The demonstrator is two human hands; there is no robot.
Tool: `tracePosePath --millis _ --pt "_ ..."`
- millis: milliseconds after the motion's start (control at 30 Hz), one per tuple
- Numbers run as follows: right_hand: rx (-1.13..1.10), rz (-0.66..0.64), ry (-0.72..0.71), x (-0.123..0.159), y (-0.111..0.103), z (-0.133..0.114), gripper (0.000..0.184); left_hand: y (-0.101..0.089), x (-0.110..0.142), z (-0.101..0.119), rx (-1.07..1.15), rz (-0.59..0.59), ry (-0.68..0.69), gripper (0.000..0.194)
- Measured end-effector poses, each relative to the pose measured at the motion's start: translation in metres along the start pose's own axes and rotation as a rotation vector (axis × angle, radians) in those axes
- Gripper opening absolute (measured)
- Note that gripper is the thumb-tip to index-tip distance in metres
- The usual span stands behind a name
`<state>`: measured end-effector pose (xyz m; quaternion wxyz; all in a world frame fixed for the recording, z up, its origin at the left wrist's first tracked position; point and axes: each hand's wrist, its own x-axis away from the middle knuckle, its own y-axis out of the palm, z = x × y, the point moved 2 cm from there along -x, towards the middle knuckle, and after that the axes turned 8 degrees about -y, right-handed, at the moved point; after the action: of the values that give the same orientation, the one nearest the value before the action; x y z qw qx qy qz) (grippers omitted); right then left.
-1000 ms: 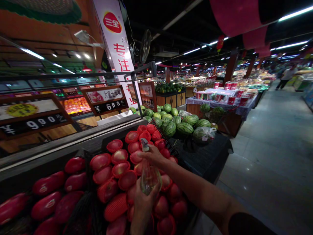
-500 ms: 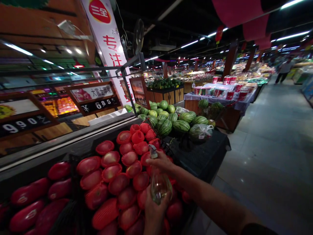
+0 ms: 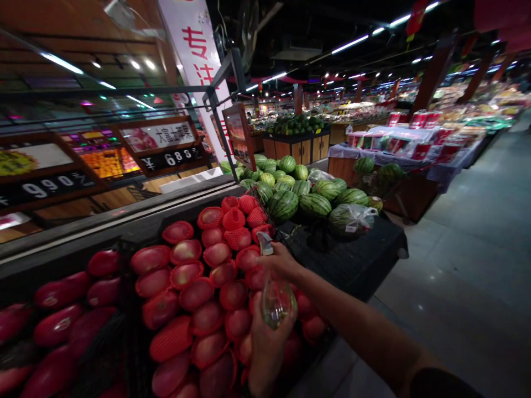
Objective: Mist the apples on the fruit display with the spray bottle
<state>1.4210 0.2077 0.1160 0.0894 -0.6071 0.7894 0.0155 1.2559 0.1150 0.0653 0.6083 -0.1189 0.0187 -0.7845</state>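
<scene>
Left grip [image 3: 265, 345] cradles spray bottle [image 3: 276, 298]; right hand [image 3: 282, 264] on top

Produce aisle in a supermarket

Red apples [image 3: 194, 287] in foam nets fill a display bin, with price boards [image 3: 164, 145] hung just behind it and striped watermelons [image 3: 309, 199] heaped on the stand to its right. Beyond the apples, more stocked fruit counters [image 3: 296, 138] run back under long ceiling strip lights [image 3: 350, 43] beside a tiled aisle [image 3: 468, 243].
</scene>
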Motion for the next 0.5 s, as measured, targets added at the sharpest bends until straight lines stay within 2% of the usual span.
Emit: tracePosePath --millis 167,300,500 --pt "-0.044 -0.018 -0.041 -0.014 -0.009 0.0 0.027 0.012 -0.007 0.015 0.027 0.013 0.032 0.077" --pt "-0.086 -0.037 -0.086 -0.029 -0.013 -0.012 0.032 0.015 -0.02 0.032 0.088 0.032 0.072 0.071" --pt "-0.095 0.023 -0.127 -0.048 -0.015 -0.036 0.027 0.006 -0.037 0.056 0.074 0.003 0.156 0.069"
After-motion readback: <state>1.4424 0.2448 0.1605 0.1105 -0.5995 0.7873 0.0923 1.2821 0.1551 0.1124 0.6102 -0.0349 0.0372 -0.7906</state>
